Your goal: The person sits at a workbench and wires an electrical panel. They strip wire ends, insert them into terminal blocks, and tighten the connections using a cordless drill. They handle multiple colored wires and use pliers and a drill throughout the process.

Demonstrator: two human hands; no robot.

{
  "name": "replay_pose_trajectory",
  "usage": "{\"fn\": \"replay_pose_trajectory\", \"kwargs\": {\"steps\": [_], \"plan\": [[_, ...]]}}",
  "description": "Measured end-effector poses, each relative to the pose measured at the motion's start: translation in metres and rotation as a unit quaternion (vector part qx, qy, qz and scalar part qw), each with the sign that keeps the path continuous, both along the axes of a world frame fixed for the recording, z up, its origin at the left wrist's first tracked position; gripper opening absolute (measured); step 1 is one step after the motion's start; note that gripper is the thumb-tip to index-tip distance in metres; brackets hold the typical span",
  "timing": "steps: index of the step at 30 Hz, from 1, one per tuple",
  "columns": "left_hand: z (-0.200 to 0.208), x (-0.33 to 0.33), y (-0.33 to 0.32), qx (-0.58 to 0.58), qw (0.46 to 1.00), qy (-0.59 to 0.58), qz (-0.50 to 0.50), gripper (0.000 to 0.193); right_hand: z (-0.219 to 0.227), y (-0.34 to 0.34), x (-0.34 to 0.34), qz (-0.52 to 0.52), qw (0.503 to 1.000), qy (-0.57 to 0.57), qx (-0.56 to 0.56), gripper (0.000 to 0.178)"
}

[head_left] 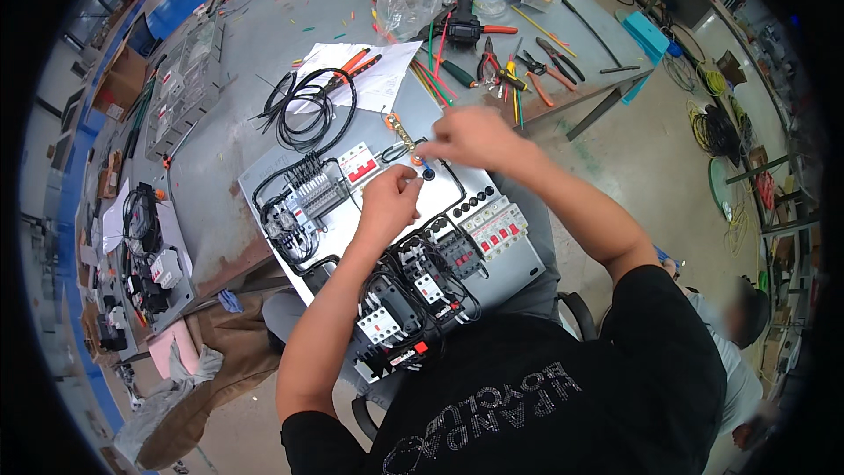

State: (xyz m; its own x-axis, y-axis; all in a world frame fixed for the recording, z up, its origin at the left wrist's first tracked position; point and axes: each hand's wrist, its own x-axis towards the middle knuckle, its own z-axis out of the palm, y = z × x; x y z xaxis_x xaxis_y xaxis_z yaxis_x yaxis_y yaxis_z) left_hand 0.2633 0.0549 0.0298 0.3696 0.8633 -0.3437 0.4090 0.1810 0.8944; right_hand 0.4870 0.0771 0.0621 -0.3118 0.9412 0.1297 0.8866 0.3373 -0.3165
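Observation:
A metal mounting plate [257, 183] fitted with electrical parts lies across my lap and the table's edge. Over its far right part, my left hand [387, 204] has its fingers curled together, and what they hold is hidden. My right hand [479, 138] is closed in a pinch just beyond; whatever is in it is too small and blurred to name. Between and beside them are a brass terminal bar [402, 130] on orange insulators and a black wire. Nearby on the plate sit a red-and-white breaker [359, 164], a grey terminal block [323, 196], a row of breakers [495, 227] and a white-fronted contactor [378, 325].
A coil of black cable [303, 119] lies by papers [387, 66] at the plate's far edge. Pliers [557, 60], a black power tool [464, 13] and a plastic bag [411, 0] are farther off. Another wired assembly [145, 237] stands left; a person [725, 343] is at right.

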Motion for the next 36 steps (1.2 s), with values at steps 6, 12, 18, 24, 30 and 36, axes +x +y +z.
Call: {"fn": "replay_pose_trajectory", "kwargs": {"steps": [6, 12, 18, 24, 30, 36], "plan": [[0.022, 0.022, 0.018, 0.417, 0.877, 0.23, -0.061, 0.033, -0.024, 0.009, 0.16, -0.253, 0.96, 0.105, 0.067, 0.032], [0.018, 0.042, 0.045, 0.435, 0.82, 0.349, -0.13, 0.031, -0.037, 0.032, 0.341, -0.49, 0.864, 0.01, 0.117, 0.038], [0.019, 0.045, 0.049, 0.376, 0.856, 0.323, -0.149, 0.022, -0.045, 0.063, 0.416, -0.56, 0.824, -0.047, 0.071, 0.03], [0.029, 0.037, 0.041, 0.384, 0.875, 0.248, -0.16, 0.013, -0.071, 0.092, 0.444, -0.564, 0.82, -0.095, -0.026, 0.042], [0.027, 0.041, 0.046, 0.361, 0.865, 0.321, -0.135, 0.025, -0.076, 0.104, 0.464, -0.406, 0.907, -0.109, 0.011, 0.043], [0.018, 0.039, 0.05, 0.371, 0.878, 0.254, -0.166, 0.013, -0.034, 0.096, 0.451, -0.358, 0.876, 0.271, -0.176, 0.032]]}}
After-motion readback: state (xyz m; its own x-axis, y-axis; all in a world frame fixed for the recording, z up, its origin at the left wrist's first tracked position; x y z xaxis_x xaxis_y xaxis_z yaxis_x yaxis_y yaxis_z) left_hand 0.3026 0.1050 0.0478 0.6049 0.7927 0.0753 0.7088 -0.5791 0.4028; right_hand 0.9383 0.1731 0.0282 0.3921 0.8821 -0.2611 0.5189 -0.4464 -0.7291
